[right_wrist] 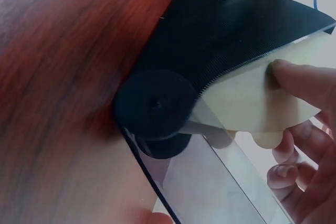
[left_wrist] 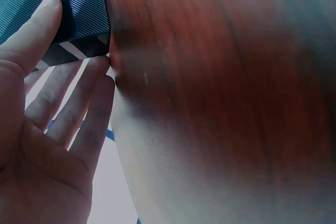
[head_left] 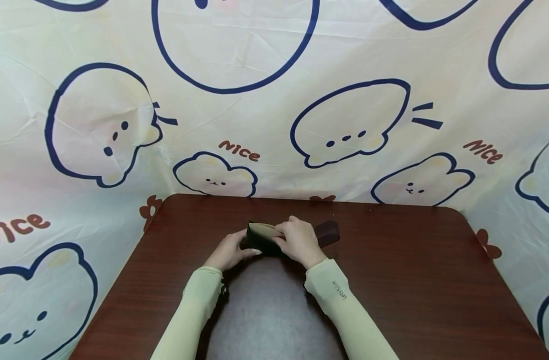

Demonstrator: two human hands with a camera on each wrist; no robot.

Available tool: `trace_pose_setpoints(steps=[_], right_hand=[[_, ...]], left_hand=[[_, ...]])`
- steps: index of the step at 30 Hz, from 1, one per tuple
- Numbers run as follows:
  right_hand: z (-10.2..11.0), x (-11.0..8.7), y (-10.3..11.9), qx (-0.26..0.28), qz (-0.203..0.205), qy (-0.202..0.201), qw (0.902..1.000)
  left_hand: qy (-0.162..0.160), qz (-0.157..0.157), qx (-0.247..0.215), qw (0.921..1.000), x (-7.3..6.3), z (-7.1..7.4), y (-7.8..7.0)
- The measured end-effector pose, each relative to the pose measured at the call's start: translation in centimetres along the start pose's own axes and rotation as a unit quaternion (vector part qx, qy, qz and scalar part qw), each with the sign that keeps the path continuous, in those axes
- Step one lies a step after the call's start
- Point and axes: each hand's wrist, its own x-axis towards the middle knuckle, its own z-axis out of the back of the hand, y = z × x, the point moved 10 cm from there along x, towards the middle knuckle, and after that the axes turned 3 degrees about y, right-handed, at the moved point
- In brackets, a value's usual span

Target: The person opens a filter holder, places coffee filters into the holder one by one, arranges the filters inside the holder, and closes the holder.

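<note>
A dark box-like case (head_left: 263, 241) with a finely ribbed surface stands over the table. My left hand (head_left: 229, 252) grips its left end, the thumb lying on the ribbed face and the fingers beneath, as the left wrist view shows. At the opening, my right hand (head_left: 299, 241) pinches a cream sheet-like piece (right_wrist: 252, 103) along the case's curved edge. The right wrist view has a round black disc (right_wrist: 156, 103) at the case's corner and a glossy pale panel (right_wrist: 210, 182) below it. From behind my right hand a dark flat flap (head_left: 328, 233) sticks out.
The dark brown wooden table (head_left: 414, 280) carries a pale glare patch near its front. A cream curtain (head_left: 265, 115) printed with blue cartoon outlines hangs behind the table and along both sides.
</note>
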Motion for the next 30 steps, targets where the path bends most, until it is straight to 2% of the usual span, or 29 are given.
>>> trace_pose_setpoints(steps=[5, 14, 21, 30], right_hand=[[-0.1, -0.2, 0.6, -0.031, 0.015, -0.007, 0.9994], [-0.4, -0.2, 0.7, -0.035, 0.016, -0.013, 0.9992], [0.1, -0.4, 0.5, 0.005, 0.005, -0.017, 0.9998], [0.6, -0.2, 0.7, 0.054, 0.02, -0.03, 0.9979]], left_hand=[[-0.002, 0.002, 0.003, 1.0, 0.1, 0.0, 0.0], [-0.003, -0.001, 0.009, 1.0, 0.1, 0.0, 0.2], [0.001, 0.003, 0.009, 1.0, 0.1, 0.0, 0.2], [0.003, 0.002, 0.003, 1.0, 0.1, 0.0, 0.2]])
